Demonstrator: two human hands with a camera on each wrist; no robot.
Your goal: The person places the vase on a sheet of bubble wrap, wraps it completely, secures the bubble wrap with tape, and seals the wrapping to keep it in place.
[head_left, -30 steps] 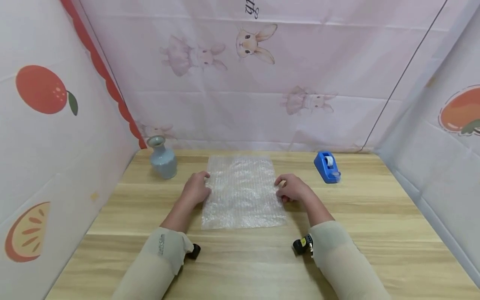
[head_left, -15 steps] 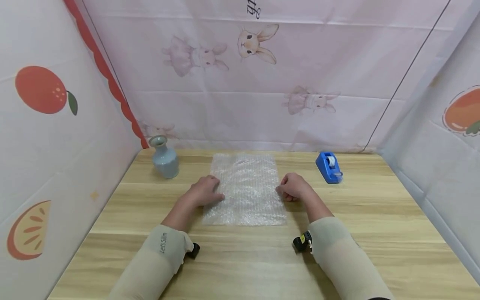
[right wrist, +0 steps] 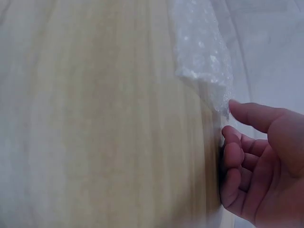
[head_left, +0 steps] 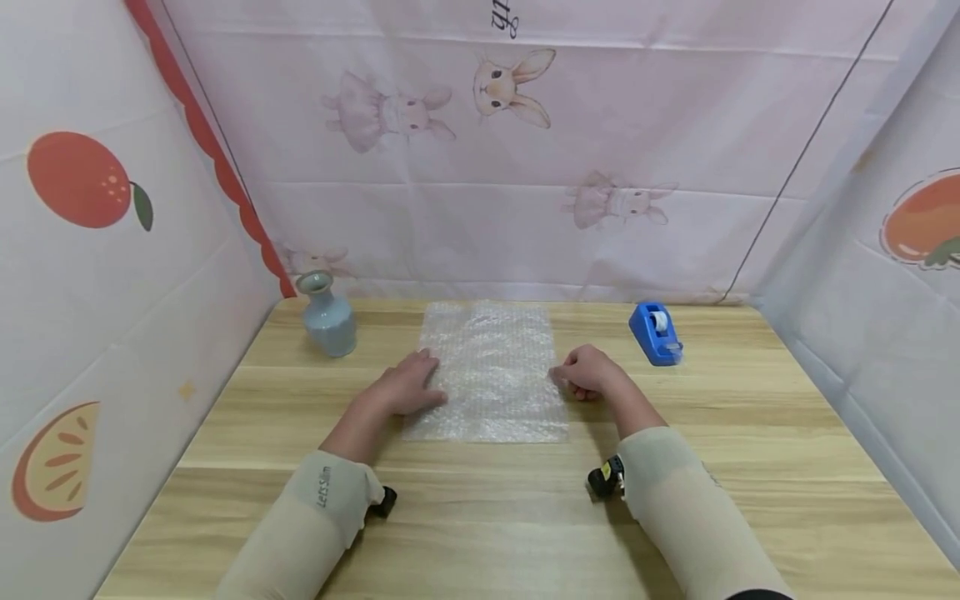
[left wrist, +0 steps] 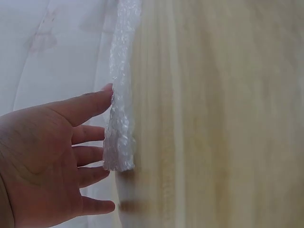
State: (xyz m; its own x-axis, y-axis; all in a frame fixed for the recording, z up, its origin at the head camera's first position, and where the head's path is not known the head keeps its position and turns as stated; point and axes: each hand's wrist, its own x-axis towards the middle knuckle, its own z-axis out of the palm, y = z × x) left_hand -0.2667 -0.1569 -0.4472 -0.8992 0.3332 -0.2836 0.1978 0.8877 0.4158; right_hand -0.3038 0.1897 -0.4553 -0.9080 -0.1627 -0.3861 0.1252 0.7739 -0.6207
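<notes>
A rectangular sheet of clear bubble wrap lies flat on the wooden table between both hands. The left hand rests on its left side with fingers spread; the left wrist view shows the thumb and fingertips of that hand right at the wrap's edge. On the opposite side, the right hand has its fingers curled and holds the right edge at thumb and index finger. In the right wrist view, the thumb of this hand meets the wrap near its edge.
A pale blue-green vase stands upright at the back left of the table. A blue tape dispenser with a roll of tape sits at the back right. Printed cloth walls enclose the table at the back and sides.
The bubble wrap has slid away toward the back edge of the table. The left hand has moved from gripping the left edge to lying spread over it; the right hand stays at the right edge.
</notes>
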